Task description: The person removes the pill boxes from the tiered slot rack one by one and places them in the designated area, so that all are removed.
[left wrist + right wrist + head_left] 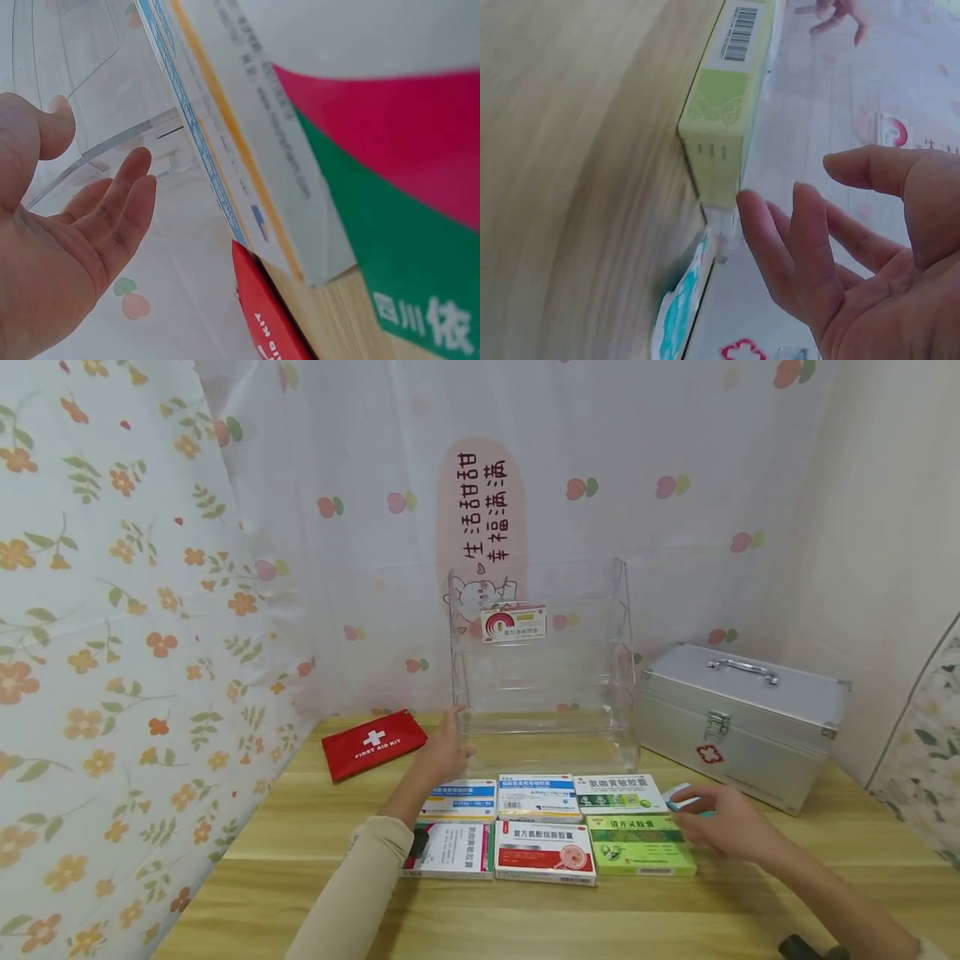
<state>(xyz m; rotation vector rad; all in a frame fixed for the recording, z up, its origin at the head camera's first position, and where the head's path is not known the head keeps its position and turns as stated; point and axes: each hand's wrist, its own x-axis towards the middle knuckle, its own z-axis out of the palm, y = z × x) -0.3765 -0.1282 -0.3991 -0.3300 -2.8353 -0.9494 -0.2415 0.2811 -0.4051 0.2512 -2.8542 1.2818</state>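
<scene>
My left hand [444, 750] is beside the lower left edge of a clear tiered rack [543, 720]; in the left wrist view its fingers are spread loosely with nothing in them. Whether it touches the rack I cannot tell. My right hand [723, 822] hovers by the right end of a green medicine box [641, 847], fingers loosely bent and empty in the right wrist view. Close to it lies a small white and teal packet [676, 319], partly hidden by the hand in the head view. One white medicine box with red rings [514, 624] stands on an upper tier.
In front of the rack lie medicine boxes in two rows, among them a red and white box [545, 852], a blue and white box [537, 797] and a white and green box [617, 793]. A red first aid pouch [375, 745] lies left, a silver case [738, 718] right.
</scene>
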